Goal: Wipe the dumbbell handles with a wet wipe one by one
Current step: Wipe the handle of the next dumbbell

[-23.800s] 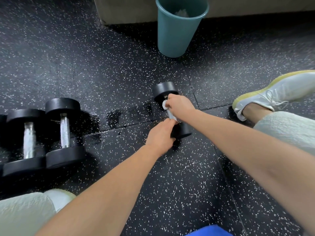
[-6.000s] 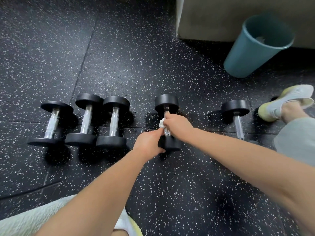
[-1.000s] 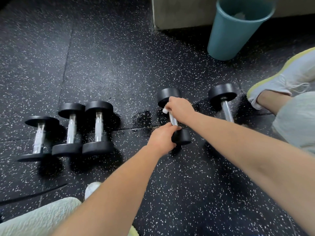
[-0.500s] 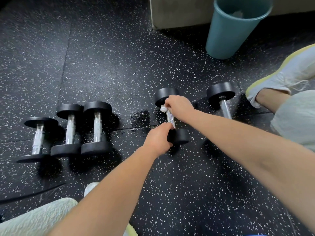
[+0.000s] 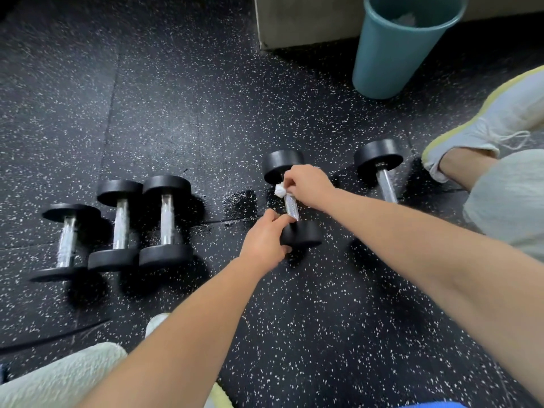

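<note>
Dumbbell: it lies on the speckled floor in front of you. A row of three is on your left and a fifth on your right, with the bin beyond.
Right hand: your grip is curled tight, pinching the bunched white wipe against the far end of the handle.
Left hand: your fingers curl round the near head where it meets the bar, and that grip steadies the weight.
Handling: it looks heavy and rigid, and its round heads will likely let it roll. The knurled steel should be grippy, not slick. Hold it by a head and leave the bar free.
Wipe: it is soft, light and damp, and may snag on the knurling. Wrap it round the bar rather than dragging a corner.
</note>
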